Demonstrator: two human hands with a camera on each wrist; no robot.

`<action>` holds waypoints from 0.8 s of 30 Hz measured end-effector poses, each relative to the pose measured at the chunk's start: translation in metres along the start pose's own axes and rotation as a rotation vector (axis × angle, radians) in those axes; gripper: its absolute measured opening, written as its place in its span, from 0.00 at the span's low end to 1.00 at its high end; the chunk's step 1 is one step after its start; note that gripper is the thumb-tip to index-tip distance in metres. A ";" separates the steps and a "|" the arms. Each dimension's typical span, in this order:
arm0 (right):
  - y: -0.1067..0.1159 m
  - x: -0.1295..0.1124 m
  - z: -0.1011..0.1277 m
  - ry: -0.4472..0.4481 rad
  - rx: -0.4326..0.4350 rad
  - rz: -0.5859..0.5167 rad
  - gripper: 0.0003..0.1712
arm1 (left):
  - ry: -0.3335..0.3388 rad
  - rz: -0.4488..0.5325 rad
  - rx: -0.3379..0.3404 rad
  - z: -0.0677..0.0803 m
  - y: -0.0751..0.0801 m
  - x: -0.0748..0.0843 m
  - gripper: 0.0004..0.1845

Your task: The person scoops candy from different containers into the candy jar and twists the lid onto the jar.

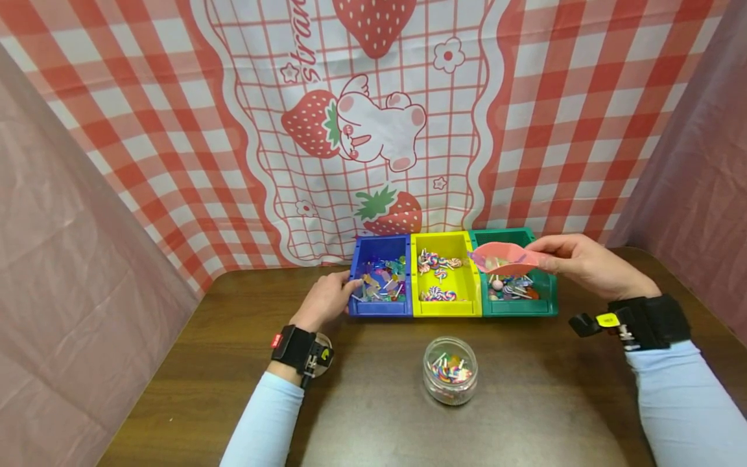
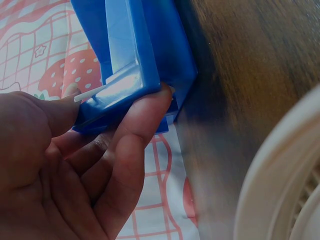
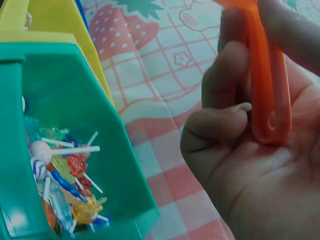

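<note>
My right hand (image 1: 589, 259) holds a coral-pink scoop (image 1: 513, 267) by its handle, over the green bin (image 1: 548, 295). A few translucent pieces lie in the scoop's bowl. In the right wrist view the fingers curl round the orange-looking handle (image 3: 270, 90). My left hand (image 1: 323, 298) grips the front left edge of the blue bin (image 1: 382, 310), thumb inside and fingers outside, as the left wrist view shows. Small lollipop charms (image 3: 70, 175) of mixed colours fill part of the green bin. Between the two stands a yellow bin (image 1: 469, 285) with swirl lollipop charms (image 1: 439, 261).
In front of the bins a glass jar (image 1: 450, 392) stands upright on the brown table (image 1: 379, 415), with small lollipop charms inside. A round pale object (image 2: 260, 195) lies beside my left wrist. A strawberry-print cloth (image 1: 385, 194) hangs right behind the bins.
</note>
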State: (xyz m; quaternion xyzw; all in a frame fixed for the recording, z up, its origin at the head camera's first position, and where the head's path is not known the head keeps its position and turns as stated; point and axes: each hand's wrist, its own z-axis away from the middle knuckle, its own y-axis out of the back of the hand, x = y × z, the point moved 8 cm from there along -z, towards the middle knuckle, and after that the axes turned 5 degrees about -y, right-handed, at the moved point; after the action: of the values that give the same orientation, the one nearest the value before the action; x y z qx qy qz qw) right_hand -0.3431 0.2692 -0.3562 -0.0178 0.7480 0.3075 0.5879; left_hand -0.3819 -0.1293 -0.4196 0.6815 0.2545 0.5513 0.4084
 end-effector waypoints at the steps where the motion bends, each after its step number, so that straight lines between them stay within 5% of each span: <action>1: -0.003 -0.001 -0.001 0.002 -0.021 0.011 0.14 | 0.000 0.000 -0.001 0.000 0.000 0.000 0.18; 15: -0.059 -0.008 -0.014 0.088 -0.383 0.022 0.15 | 0.013 -0.006 -0.014 -0.001 -0.001 -0.002 0.22; 24: -0.084 -0.009 -0.017 0.066 -0.475 0.052 0.14 | 0.021 0.011 -0.014 -0.001 0.000 -0.001 0.19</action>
State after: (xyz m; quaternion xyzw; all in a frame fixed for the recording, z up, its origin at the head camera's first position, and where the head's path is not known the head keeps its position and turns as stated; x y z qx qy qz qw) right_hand -0.3224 0.1904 -0.3831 -0.1463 0.6737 0.4891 0.5344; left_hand -0.3830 -0.1296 -0.4205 0.6743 0.2513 0.5624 0.4073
